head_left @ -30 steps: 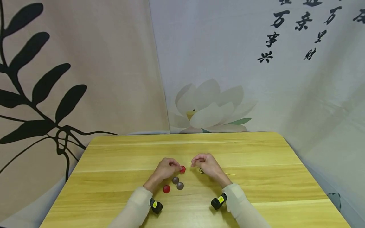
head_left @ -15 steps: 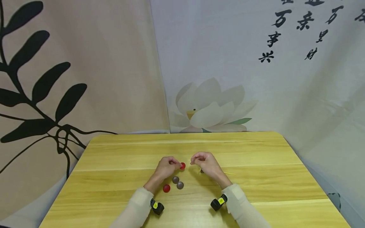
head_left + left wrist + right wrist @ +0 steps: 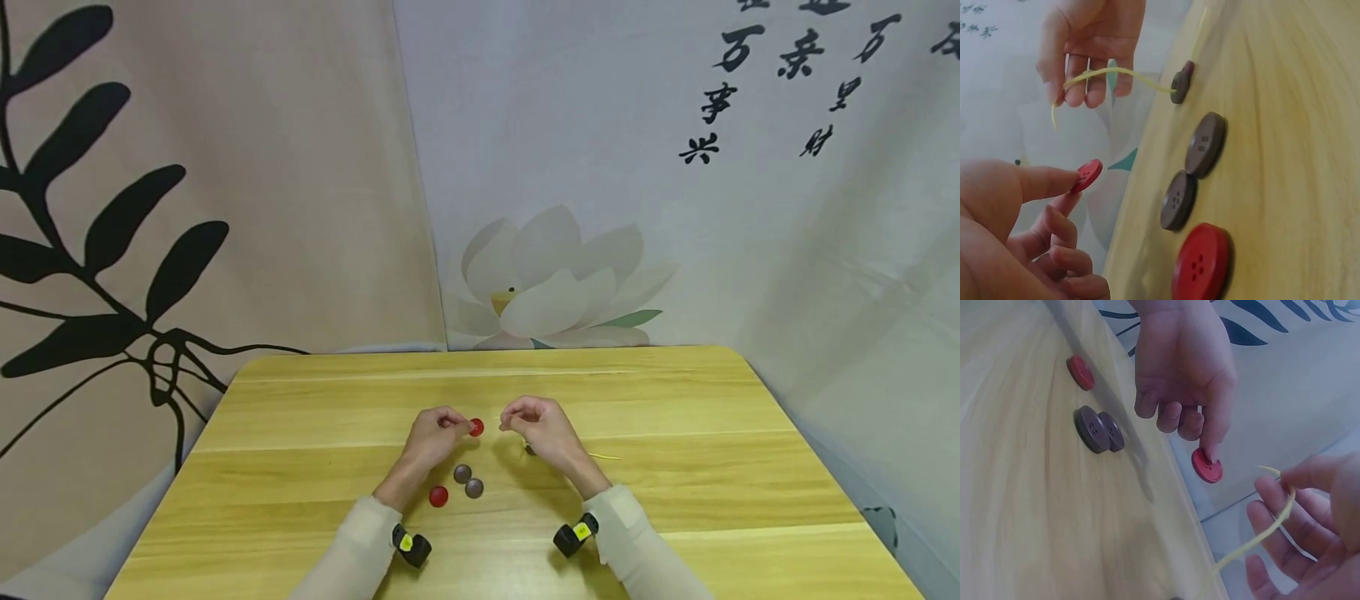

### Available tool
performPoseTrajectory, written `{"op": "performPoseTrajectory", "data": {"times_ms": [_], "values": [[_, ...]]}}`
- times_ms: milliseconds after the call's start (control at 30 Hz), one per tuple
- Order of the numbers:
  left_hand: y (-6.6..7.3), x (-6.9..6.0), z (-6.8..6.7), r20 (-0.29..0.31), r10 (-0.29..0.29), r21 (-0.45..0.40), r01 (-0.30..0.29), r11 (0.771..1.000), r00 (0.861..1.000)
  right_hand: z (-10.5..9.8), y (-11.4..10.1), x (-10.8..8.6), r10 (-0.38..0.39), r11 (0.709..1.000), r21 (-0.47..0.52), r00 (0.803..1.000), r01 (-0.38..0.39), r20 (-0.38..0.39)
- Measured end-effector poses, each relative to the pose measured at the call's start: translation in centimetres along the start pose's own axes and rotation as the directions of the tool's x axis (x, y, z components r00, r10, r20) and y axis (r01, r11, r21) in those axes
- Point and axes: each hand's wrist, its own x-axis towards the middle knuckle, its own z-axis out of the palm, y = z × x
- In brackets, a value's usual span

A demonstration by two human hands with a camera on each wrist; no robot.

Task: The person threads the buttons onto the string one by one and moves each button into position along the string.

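The left hand pinches a round, red, four-hole button with a plastic look by its edge, between thumb and index finger; the other fingers are loosely curled. The button is raised off the pale yellow wood-grain table and tilted. The right hand pinches a thin yellow cord near one end, leaving a short free tip beyond the fingertips.

The governing relation is between that tip and the button's holes. In the head view the button lies directly left of the right fingertips, near but apart. In the right wrist view the tip points towards the button; in the left wrist view it hangs downward. The cord's other way runs back to a dark, round button on the table, nearer the right hand. Two brown round buttons and a second red button lie nearer the left forearm.

A fingertip covers part of the held button's face in the right wrist view. Whether the tip lines up with any hole cannot be determined. The right hand partly hides the dark button in the head view. The reddish piece behind it cannot be identified.
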Motion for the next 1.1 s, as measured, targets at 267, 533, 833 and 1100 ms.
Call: {"op": "performPoseTrajectory", "data": {"times_ms": [267,533,833,1100], "values": [[0.4,-0.1,-0.1,-0.031,0.022,-0.05,-0.023,0.998,0.999,0.5,2.0,0.8,-0.026,0.999,-0.038,0.999,0.024,-0.041],[0.7,-0.3,0.0,-0.052,0.025,-0.068,-0.028,0.997,0.998,0.7,1.6,0.6,-0.094,0.993,-0.079,0.994,0.089,-0.05],[1.0,-0.6,0.2,-0.055,0.032,-0.071,-0.035,0.997,0.998,0.8,1.6,0.5,-0.134,0.982,-0.141,0.99,0.126,-0.047],[1.4,-0.7,0.5,-0.053,0.038,-0.075,-0.042,0.996,0.998,0.9,1.7,0.4,-0.143,0.98,-0.146,0.989,0.136,-0.042]]}}
